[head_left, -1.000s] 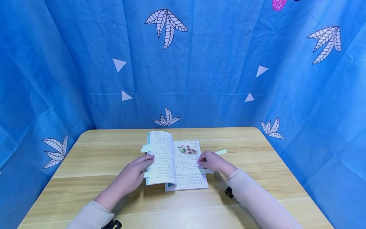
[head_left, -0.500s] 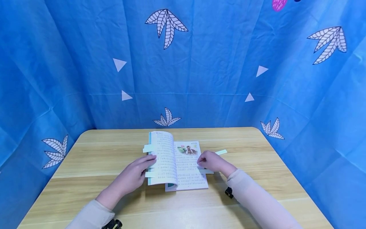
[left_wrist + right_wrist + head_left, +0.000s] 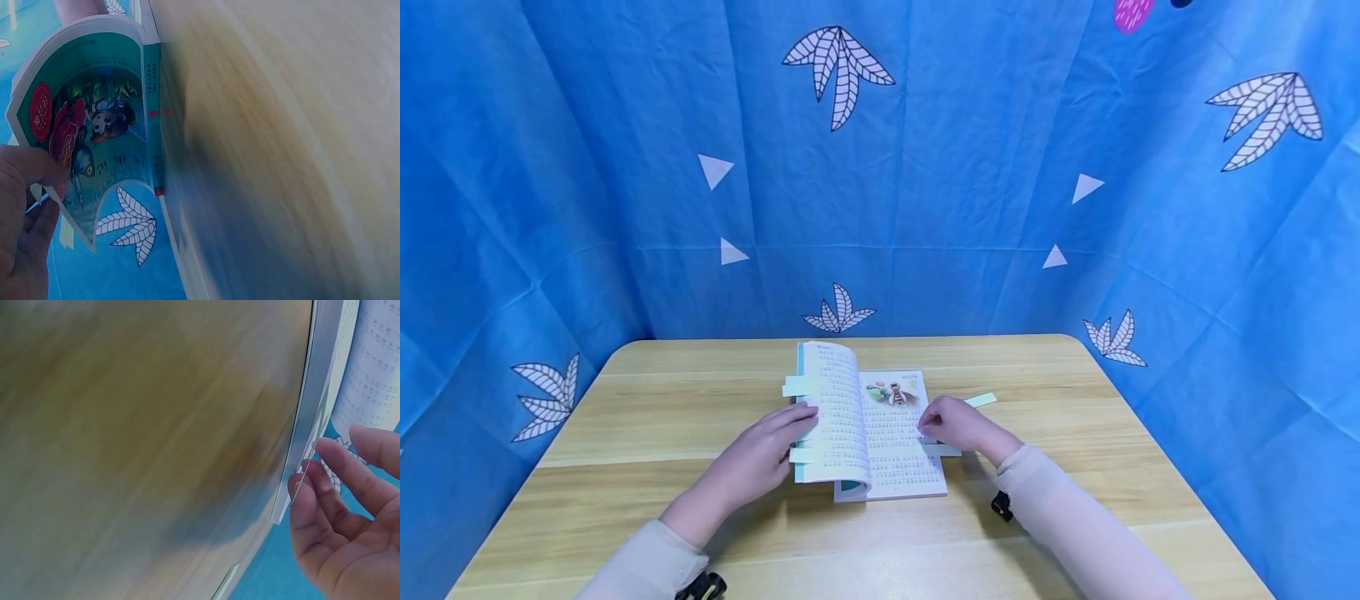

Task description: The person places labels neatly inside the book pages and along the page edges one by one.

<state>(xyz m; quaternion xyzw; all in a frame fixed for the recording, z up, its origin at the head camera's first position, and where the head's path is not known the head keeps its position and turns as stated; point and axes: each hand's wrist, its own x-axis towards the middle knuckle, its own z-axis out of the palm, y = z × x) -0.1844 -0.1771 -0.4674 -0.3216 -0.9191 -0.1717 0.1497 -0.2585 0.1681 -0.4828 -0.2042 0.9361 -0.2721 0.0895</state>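
An open book lies on the table, its right page showing a printed bee picture above text. My left hand grips its raised left pages and cover, thumb on the page side. Underneath, the green illustrated cover bends in the left wrist view. Pale paper strips stick out from the left pages. My right hand rests at the right page's edge, beside another pale strip. In the right wrist view its fingers are loosely bent, touching a thin strip edge, thumb apart.
A pale green strip lies on the wooden table beyond my right hand. A blue patterned curtain hangs behind the table and along both sides. Black devices are worn at the wrists.
My left hand has shifted slightly rightward, bringing the left pages and cover a little toward the spine. My right hand has stayed in place.
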